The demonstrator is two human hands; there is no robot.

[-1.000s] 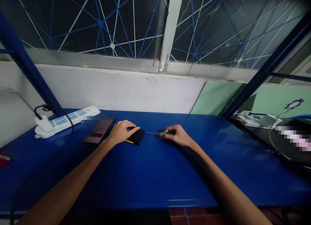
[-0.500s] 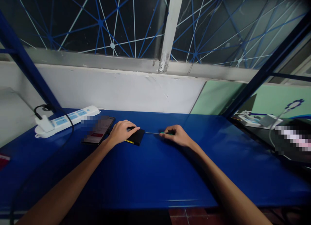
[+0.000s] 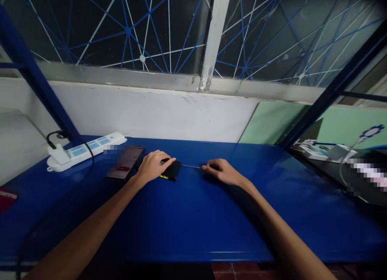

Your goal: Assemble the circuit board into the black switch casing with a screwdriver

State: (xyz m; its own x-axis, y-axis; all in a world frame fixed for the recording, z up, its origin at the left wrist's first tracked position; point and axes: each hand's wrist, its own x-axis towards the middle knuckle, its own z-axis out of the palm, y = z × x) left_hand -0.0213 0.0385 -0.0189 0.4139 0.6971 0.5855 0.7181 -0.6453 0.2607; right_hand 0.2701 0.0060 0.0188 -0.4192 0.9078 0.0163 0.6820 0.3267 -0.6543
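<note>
My left hand (image 3: 155, 166) lies over a flat black box (image 3: 172, 171) with a yellow marking on its near edge. The thumb rests across the top and the fingers wrap its far left side, so part of the box is hidden. Lying low over the table, my right hand (image 3: 223, 171) is closed around the handle of a screwdriver (image 3: 191, 166). Its thin metal shaft points left, and the tip meets the right side of the box. Most of the handle is covered by my fingers. Whether the tip sits in a screw is too small to tell.
A phone (image 3: 125, 163) lies just left of my left hand. Behind it is a white power strip (image 3: 99, 146) with a plugged-in adapter and a black cable (image 3: 90, 167) running down the left. A red item (image 3: 7, 200) sits at the table's (image 3: 193, 219) left edge.
My right fingers have shifted and curled further over the screwdriver handle, so less of it shows. The left hand and the box keep their place; the whole view has moved slightly.
</note>
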